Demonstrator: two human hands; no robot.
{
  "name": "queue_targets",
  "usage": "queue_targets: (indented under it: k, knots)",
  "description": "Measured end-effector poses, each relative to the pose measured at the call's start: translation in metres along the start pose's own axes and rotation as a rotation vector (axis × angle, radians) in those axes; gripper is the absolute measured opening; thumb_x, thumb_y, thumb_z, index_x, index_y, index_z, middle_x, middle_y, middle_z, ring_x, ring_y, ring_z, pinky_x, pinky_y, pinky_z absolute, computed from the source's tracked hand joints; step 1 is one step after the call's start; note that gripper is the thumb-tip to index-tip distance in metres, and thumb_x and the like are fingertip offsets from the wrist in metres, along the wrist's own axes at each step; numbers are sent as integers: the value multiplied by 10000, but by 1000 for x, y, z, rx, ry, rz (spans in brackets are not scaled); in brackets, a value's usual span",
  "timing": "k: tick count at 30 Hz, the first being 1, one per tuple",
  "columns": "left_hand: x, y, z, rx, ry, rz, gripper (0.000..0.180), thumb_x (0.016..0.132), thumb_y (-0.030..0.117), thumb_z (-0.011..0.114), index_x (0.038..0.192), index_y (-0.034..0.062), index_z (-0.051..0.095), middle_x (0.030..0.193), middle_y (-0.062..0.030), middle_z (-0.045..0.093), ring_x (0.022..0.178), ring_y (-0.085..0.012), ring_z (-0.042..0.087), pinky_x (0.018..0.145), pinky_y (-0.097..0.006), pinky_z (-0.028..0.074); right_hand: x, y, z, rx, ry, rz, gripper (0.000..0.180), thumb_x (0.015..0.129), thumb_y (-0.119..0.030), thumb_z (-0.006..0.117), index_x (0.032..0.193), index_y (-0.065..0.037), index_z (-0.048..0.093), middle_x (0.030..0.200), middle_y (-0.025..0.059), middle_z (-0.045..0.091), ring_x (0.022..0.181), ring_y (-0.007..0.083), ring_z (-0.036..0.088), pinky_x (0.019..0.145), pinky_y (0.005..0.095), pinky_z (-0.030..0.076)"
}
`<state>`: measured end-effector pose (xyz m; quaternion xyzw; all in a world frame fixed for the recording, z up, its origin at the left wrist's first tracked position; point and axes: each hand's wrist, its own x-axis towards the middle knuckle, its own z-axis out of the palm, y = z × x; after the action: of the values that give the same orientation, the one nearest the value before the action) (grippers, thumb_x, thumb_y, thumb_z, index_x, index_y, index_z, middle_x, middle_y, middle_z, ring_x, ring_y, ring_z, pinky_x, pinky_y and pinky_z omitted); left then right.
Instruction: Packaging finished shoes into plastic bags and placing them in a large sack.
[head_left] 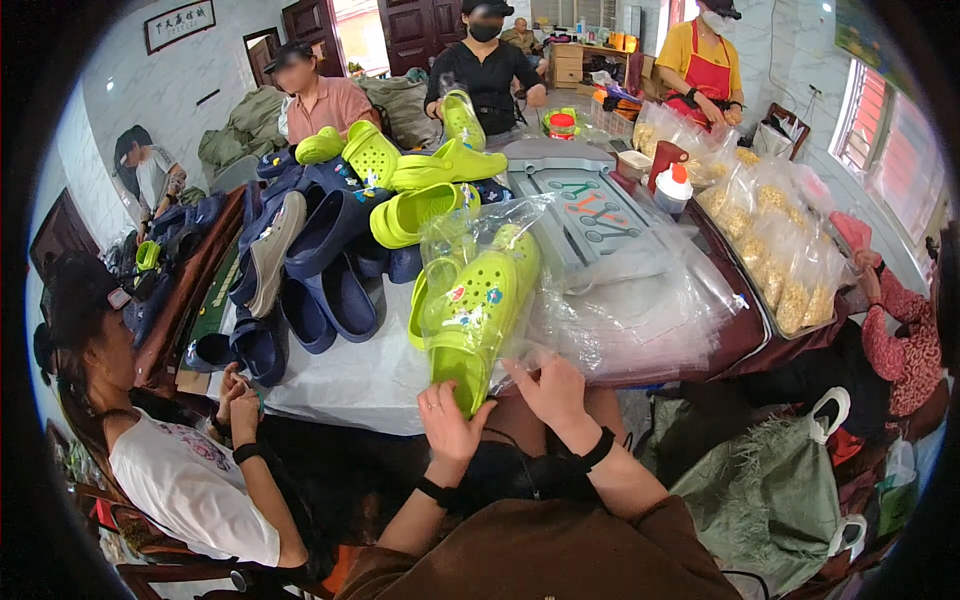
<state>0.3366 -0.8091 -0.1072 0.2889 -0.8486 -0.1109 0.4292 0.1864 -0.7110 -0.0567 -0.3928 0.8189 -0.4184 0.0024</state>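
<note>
Upper-left wall — framed white sign (pixel 180 26), dark border, row of large black characters; finer line beneath, too small to read. White patch (pixel 119 298) on dark cap (pixel 78 284), left — marks unreadable.

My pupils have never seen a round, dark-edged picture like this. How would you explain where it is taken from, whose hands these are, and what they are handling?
No machine here: a person works bare-handed. A wide fisheye camera on their head looks down, so straight edges bend. The left hand holds a lime-green clog by its heel end; the front lies inside a clear plastic bag. The right hand is beside the bag's near edge; whether it grips is unclear. On the table are navy clogs, more green clogs, a grey plastic panel and flat clear plastic. Other people work nearby.
</note>
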Motion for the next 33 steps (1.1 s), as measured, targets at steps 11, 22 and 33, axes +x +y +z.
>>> queue_targets:
  k: [11,22,33]
  knots:
    - [-8,-2,2,-105,-104,92,423,793,217,790,1094,-8,595,1008,-195,587,911,-413,575,801,-468,472,3,39,24,45,50,113,382,943,-382,578,922,-28,722,743,223,666,751,447,655,663,495,520]
    - [23,27,4,-1000,230,-427,447,858,61,720,1242,-32,512,1208,-210,548,1094,-344,530,990,-394,411,-47,9,-51,583,-194,-179,277,950,-113,571,730,28,662,742,126,656,642,222,629,598,329,475]
    - [10,31,-20,-126,178,-121,277,855,129,719,1050,-15,586,1596,-283,233,1400,-460,293,1141,-543,226,-59,54,-76,765,-148,-71,309,954,-77,542,670,33,595,710,56,584,642,112,536,591,282,394]
